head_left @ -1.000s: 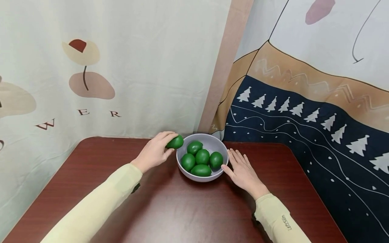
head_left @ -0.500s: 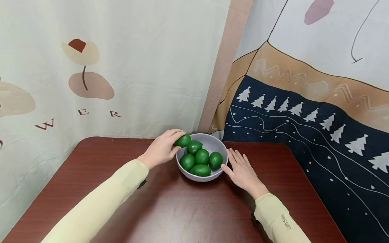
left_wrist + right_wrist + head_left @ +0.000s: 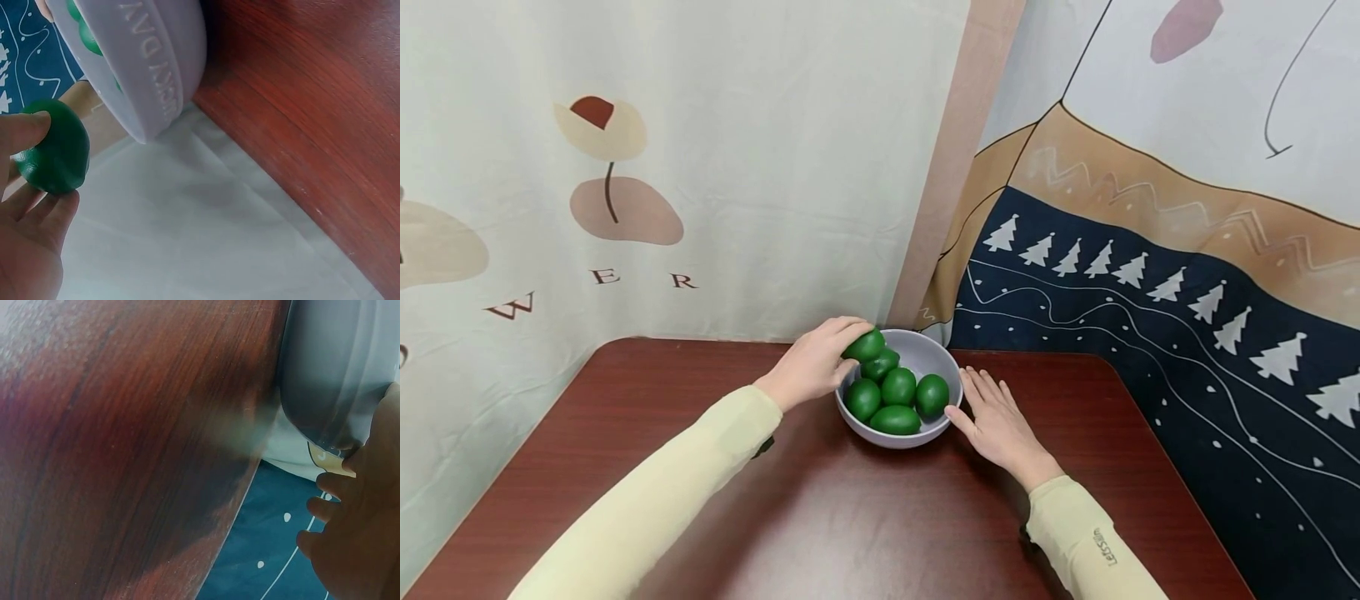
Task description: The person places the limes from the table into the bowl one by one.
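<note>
My left hand [image 3: 817,360] pinches a glossy dark green lime [image 3: 864,344] between thumb and fingers, over the left back rim of a pale lilac bowl [image 3: 901,442]. In the left wrist view the held lime [image 3: 60,149] shows a tapered end, with the thumb across its top and fingertips beneath. Several similar limes [image 3: 898,387] lie inside the bowl. My right hand [image 3: 1000,425] rests against the bowl's right side, fingers straight and thumb at the rim. The right wrist view shows that hand [image 3: 362,506] beside the bowl's outer wall [image 3: 331,375].
The bowl stands near the back edge of a reddish-brown wooden table [image 3: 850,533]. Behind it hangs a pale curtain [image 3: 775,167] with printed flowers and letters. A navy cloth [image 3: 1075,317] with white trees hangs at the back right.
My left hand has moved right with the lime, from just outside the bowl to over its left back rim. The right hand has stayed at the bowl's right side.
</note>
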The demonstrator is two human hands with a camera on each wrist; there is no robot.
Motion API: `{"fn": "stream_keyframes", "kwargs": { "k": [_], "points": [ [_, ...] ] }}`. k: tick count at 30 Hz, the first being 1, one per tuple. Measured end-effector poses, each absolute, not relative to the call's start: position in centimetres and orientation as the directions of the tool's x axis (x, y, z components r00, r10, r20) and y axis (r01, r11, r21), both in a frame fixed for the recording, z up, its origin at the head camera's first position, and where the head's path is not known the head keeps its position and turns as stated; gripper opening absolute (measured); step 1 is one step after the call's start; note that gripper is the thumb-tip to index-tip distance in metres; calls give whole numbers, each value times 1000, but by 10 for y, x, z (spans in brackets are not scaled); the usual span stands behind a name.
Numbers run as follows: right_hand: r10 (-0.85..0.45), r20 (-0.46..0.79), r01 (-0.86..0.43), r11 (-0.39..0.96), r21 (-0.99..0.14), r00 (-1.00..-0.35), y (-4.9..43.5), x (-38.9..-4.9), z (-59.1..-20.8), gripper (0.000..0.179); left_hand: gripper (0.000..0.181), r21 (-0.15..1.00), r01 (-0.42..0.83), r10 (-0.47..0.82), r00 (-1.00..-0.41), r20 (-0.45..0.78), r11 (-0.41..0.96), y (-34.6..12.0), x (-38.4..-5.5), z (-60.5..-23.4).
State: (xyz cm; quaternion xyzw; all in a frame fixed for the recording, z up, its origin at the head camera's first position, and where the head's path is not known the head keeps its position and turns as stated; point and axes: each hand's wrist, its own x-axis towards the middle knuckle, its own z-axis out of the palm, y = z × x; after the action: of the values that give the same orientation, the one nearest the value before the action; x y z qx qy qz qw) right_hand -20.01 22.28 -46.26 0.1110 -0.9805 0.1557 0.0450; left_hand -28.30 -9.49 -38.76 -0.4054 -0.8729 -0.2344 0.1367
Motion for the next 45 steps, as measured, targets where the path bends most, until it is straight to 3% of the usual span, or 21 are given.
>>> {"fn": "stream_keyframes", "kwargs": {
  "k": [23, 45],
  "points": [
    [-212, 138, -245, 921, -303, -967, 222, -201, -460, 77, 47, 278, 806, 728, -592, 347, 523, -60, -295, -374],
    [-210, 123, -239, 921, -308, -970, 224, -201, -463, 77, 50, 328, 748, 755, -641, 136, 576, -25, -306, -380]
  ]
}}
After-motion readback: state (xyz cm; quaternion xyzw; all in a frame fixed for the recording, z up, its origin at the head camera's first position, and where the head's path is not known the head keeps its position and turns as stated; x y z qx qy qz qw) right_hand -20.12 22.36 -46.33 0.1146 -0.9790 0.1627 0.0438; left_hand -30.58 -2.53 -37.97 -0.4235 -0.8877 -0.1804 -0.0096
